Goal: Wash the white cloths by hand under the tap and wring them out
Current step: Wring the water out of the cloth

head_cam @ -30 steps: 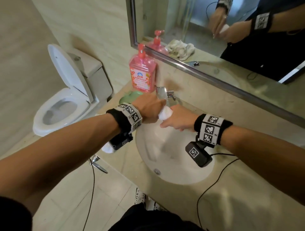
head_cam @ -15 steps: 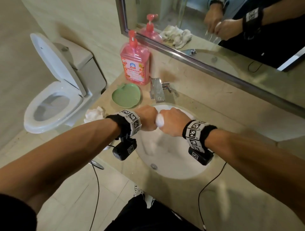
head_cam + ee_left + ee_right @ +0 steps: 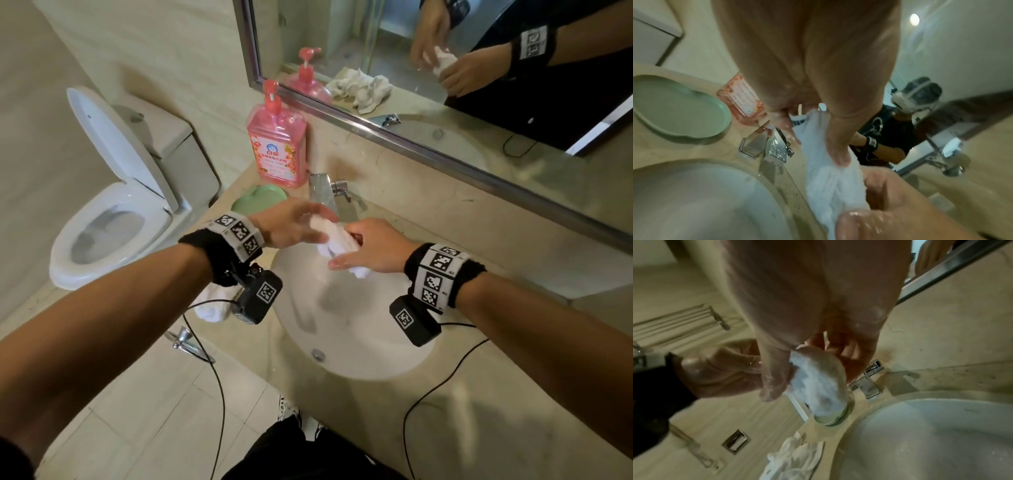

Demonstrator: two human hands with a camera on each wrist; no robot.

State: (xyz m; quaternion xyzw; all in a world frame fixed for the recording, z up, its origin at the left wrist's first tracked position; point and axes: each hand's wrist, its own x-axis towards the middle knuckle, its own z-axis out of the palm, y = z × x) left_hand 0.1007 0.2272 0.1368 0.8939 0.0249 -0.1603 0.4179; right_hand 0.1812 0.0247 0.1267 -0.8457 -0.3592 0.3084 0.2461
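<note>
1. The beige stone worktop (image 3: 507,404) runs from near right to far left, under a wall mirror (image 3: 445,113) on the far side.
2. A white toilet (image 3: 113,226) with its lid raised stands to the left of the worktop.
3. The oval white sink (image 3: 359,329) is sunk into the worktop, with a chrome tap (image 3: 322,190) at its far rim.
4. A pink pump bottle (image 3: 277,144) stands far left of the tap, and a green dish (image 3: 260,198) lies just near of the bottle.
5. The left hand (image 3: 291,222) is above the far part of the sink; its fingers and thumb pinch one end of the white cloth (image 3: 337,240).
6. The right hand (image 3: 373,245) holds the other end, thumb (image 3: 772,382) pressing the cloth against its curled fingers.
7. That cloth is bunched between the two hands, above the basin and just near of the tap.
8. A second white cloth (image 3: 214,305) lies crumpled on the worktop at the sink's left edge, partly hidden by the left wrist.
</note>
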